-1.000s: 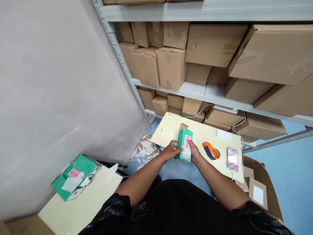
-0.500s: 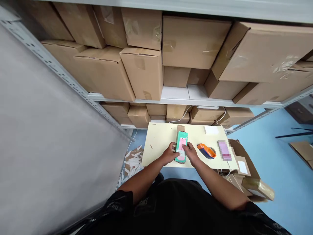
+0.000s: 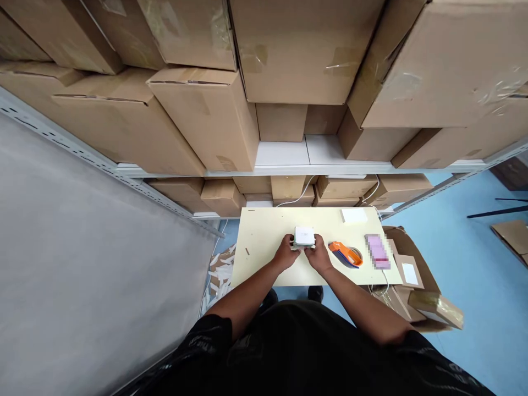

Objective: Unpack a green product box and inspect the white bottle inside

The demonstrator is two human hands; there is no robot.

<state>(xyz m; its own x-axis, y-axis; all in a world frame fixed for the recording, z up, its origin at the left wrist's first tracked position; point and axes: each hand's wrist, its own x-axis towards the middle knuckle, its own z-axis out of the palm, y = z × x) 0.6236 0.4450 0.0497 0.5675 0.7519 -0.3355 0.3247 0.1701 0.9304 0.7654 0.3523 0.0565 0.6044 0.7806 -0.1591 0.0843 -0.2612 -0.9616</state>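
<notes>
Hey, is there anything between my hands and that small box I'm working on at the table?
Nothing visible. The left hand and the right hand both grip the small box directly, one on each side, above the table. The tape dispenser lies off to the right, apart from the hands.

One of each on the surface (image 3: 264, 242)

Between the fingers: one small box (image 3: 304, 236). Right of them: one tape dispenser (image 3: 345, 255), one white pad (image 3: 354, 215), one blurred pink item (image 3: 377, 251).

White-topped small box (image 3: 304, 235), orange and navy tape dispenser (image 3: 345, 255), pale yellow table (image 3: 264, 242), brown cartons (image 3: 206, 110), blue floor (image 3: 462, 242)
</notes>
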